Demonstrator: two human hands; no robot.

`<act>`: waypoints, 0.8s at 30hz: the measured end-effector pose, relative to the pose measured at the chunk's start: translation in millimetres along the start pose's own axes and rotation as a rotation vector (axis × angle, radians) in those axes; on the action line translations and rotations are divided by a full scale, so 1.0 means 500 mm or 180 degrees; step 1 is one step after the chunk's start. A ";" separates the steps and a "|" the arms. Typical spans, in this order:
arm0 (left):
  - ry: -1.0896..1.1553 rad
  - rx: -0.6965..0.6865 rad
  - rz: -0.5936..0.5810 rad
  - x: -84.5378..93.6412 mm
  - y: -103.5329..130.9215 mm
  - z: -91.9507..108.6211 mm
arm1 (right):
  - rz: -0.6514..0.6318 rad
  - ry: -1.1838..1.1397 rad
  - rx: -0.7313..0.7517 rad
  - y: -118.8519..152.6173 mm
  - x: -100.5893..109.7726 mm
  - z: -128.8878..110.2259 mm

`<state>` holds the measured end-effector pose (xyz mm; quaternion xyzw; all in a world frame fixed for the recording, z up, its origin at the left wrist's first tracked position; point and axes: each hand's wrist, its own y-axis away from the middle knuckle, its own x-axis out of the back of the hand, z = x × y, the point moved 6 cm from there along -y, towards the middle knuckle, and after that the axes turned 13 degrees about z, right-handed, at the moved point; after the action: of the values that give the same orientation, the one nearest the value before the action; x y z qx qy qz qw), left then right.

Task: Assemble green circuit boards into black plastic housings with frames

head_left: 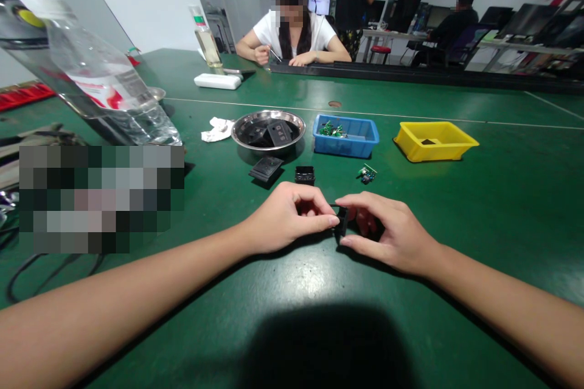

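Between my two hands, just above the green table, is a small black plastic housing. My left hand pinches its left side between thumb and fingers. My right hand curves around its right side, with fingertips at the top edge and thumb at the lower edge. My fingers hide part of the housing. Just beyond my left hand stands another black housing, open at the top. Flat black plastic pieces lie to its left. Farther right is a small green circuit board with components.
A steel bowl holds black plastic parts. Beside it are a blue bin with green boards and a yellow bin with a dark piece. Crumpled tissue and bottles stand left. Across the table sits a person.
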<state>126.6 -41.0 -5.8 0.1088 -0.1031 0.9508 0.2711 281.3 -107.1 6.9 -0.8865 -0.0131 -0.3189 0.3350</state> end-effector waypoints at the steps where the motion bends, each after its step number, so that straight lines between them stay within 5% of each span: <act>1: -0.0047 -0.0031 -0.0025 -0.001 0.002 0.001 | -0.0018 0.0005 0.0113 0.000 -0.001 -0.006; 7: -0.0102 -0.0130 -0.0108 -0.007 0.006 0.001 | 0.0053 -0.0048 0.0326 0.002 0.001 -0.020; 14: -0.0001 -0.0283 0.0034 -0.004 0.007 0.008 | 0.0375 -0.0123 -0.0159 0.005 0.017 0.000; 24: 0.0040 -0.0313 -0.0077 -0.009 0.006 0.008 | 0.0199 -0.0205 -0.0382 0.006 0.011 0.006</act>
<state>129.6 -46.6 -3.6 0.0905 -0.1466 0.9419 0.2882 288.2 -108.9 6.6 -0.9148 0.0230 -0.2798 0.2904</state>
